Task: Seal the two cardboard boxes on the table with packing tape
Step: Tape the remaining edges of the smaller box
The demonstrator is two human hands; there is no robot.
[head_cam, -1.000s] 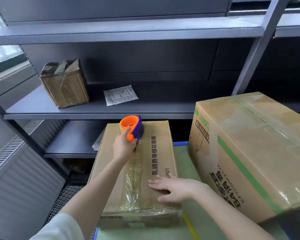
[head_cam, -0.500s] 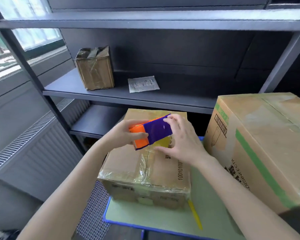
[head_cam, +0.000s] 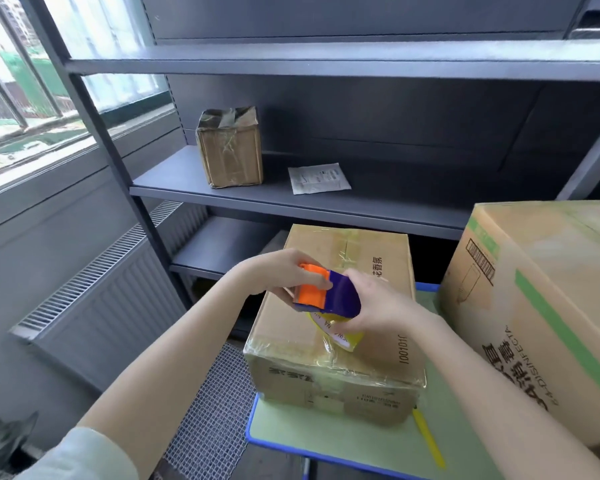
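Orange and purple plastic make up the tape dispenser (head_cam: 326, 294), held in the air just above the near half of the smaller brown cardboard box (head_cam: 368, 251), which stands at the near left corner of the pale green, blue-edged table (head_cam: 326, 434). The left hand (head_cam: 278, 271) wraps its fingers round the orange end. The right hand (head_cam: 381, 303) grips the purple end and appears to pinch the loose yellowish tape (head_cam: 340, 336) hanging below it. This box's long axis runs away from the person, with glossy clear film along its centre seam. The larger brown cardboard box with a green stripe (head_cam: 541, 306) stands at the right edge, nearer the right hand, so the next strip probably heads rightward.
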